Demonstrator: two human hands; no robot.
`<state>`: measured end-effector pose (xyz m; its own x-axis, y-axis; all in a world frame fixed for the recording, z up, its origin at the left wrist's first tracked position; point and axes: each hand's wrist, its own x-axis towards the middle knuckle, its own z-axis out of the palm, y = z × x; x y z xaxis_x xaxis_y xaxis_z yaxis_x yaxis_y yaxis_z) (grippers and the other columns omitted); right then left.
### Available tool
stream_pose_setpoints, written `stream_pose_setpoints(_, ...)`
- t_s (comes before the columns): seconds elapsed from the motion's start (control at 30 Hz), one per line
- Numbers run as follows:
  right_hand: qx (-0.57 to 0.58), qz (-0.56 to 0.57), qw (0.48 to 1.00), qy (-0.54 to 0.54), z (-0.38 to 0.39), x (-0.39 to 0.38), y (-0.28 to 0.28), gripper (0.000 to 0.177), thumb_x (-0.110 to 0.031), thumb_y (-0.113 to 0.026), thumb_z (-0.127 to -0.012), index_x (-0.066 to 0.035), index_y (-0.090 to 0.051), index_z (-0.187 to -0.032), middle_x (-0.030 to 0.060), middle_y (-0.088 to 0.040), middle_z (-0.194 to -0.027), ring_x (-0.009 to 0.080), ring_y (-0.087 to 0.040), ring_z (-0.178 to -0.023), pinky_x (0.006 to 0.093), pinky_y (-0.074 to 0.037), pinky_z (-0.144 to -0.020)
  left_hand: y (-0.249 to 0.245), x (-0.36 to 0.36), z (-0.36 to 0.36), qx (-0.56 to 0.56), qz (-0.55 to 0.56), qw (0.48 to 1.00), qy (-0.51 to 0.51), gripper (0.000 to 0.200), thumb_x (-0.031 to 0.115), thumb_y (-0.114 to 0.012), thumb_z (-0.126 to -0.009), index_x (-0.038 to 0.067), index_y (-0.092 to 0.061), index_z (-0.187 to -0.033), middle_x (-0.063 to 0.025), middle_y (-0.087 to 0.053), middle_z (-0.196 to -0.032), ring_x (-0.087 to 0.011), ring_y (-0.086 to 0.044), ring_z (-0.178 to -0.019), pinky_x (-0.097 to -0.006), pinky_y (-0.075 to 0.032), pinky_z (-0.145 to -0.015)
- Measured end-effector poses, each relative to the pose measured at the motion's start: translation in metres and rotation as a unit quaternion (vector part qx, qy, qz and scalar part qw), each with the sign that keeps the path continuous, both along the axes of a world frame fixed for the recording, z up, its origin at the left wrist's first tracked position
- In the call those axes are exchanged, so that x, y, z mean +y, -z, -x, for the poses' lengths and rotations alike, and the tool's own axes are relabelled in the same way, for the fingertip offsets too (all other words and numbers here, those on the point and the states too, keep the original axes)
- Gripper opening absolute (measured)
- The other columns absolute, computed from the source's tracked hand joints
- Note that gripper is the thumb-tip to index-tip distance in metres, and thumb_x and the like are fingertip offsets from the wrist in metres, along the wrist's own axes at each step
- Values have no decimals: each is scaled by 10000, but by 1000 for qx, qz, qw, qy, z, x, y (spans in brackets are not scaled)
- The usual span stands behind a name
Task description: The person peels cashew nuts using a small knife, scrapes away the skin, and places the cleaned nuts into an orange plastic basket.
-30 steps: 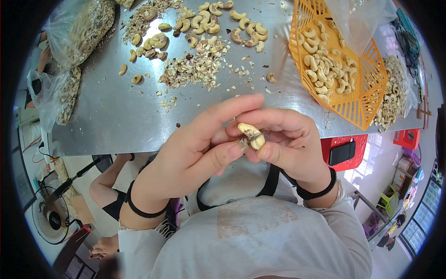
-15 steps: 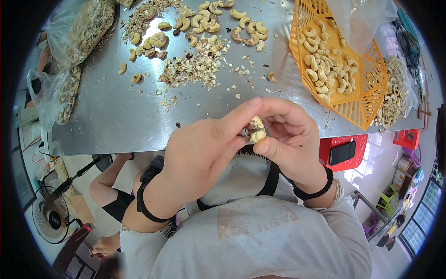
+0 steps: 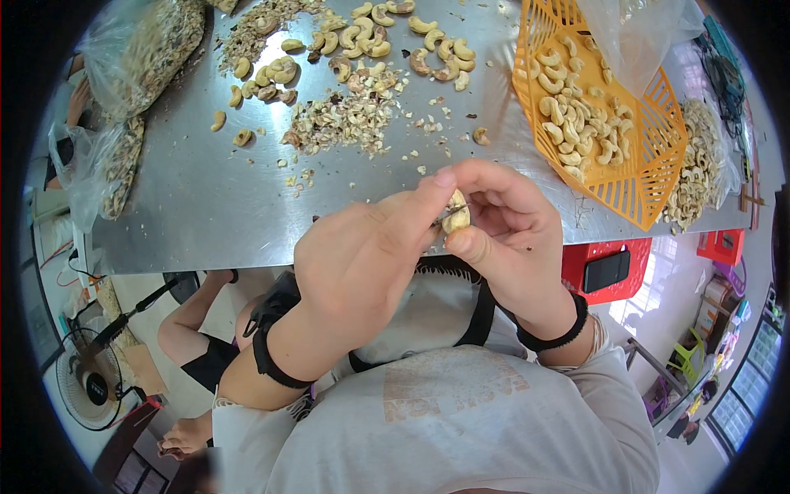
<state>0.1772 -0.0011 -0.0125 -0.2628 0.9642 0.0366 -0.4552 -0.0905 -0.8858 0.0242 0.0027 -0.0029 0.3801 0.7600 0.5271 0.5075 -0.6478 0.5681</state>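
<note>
A pale cashew (image 3: 457,221) is pinched between the thumb and fingers of my right hand (image 3: 518,235), above the table's near edge. My left hand (image 3: 354,267) is closed around a small knife, most of which its fingers hide. Only the thin dark blade (image 3: 448,215) shows, lying against the cashew. The thumb of my left hand comes up close to the fingertips of the right one. Beyond my hands, a heap of peeled skin and nut bits (image 3: 346,119) lies on the metal table (image 3: 206,214), with loose cashews (image 3: 362,37) behind it.
An orange slotted basket (image 3: 658,136) holding several cashews stands at the right. Beside it lies a clear bag of cashews (image 3: 699,165). Bags of scraps (image 3: 156,66) rest at the left. A phone (image 3: 606,272) sits on a red stool (image 3: 634,280) below the table edge.
My left hand has tilted and shifted slightly, its thumb now higher by the cashew. The blade sits at a different angle on the nut, which has turned a little.
</note>
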Motion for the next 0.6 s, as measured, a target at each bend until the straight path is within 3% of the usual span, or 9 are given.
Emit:
stream_pose_setpoints(0.2, 2, 2, 1000, 21, 2, 0, 1, 349, -42, -619, -730, 19, -475, -1041, 65, -525, -982, 131, -499, -927, 273, -376, -851, -2, 1, -1, 44, 9, 999, -29, 429, -24, -607, -637, -1, -519, -1056, -90, -602, -841, -180, -533, -544, -257, -406, -461)
stream_pose_setpoints(0.27, 4, 11, 999, 29, 3, -1, 0, 346, -41, -618, -731, 17, -475, -1041, 63, -524, -979, 132, -499, -929, 274, -376, -851, 2, 3, 0, -9, 9, 1000, -22, 434, -18, -604, -643, 18, -519, -1067, -84, -601, -837, -180, -529, -549, -259, -401, -468)
stream_pose_setpoints(0.4, 24, 29, 999, 17, 2, 0, -1, 349, -43, -618, -730, 14, -474, -1043, 63, -519, -984, 139, -499, -943, 284, -377, -856, -4, 1, 1, -12, 62, 998, -31, 441, -5, -599, -666, 48, -508, -1095, -91, -600, -829, -191, -537, -564, -251, -415, -494)
stream_pose_setpoints(0.47, 27, 23, 999, 11, 2, 0, 0, 352, -44, -619, -730, 11, -475, -1046, 60, -516, -985, 144, -500, -947, 289, -377, -859, -6, 2, 3, -102, 182, 978, 5, 432, 7, -581, -708, 69, -487, -1126, -94, -602, -824, -181, -557, -596, -234, -432, -539)
stream_pose_setpoints(0.5, 26, 28, 999, 18, 2, 0, -1, 352, -53, -628, -724, 6, -484, -1040, 49, -510, -961, 136, -499, -921, 278, -379, -842, -11, 1, 4, -102, 182, 978, 5, 432, 7, -581, -708, 69, -487, -1126, -94, -602, -824, -181, -557, -596, -234, -432, -539)
stream_pose_setpoints(0.57, 25, 33, 999, 24, 1, -1, -2, 352, -62, -636, -718, 1, -494, -1034, 38, -504, -937, 128, -498, -896, 268, -381, -825, -23, -3, 6, -159, 397, 904, 11, 410, 12, -547, -749, 66, -466, -1147, -91, -607, -820, -160, -572, -628, -223, -440, -574)
stream_pose_setpoints(0.6, 16, 40, 999, 19, 0, -1, -2, 354, -73, -648, -708, -2, -506, -1024, 27, -492, -904, 114, -484, -856, 252, -377, -799, -24, -3, 6, -159, 397, 904, 11, 410, 12, -547, -749, 66, -466, -1147, -91, -607, -820, -160, -572, -628, -223, -440, -574)
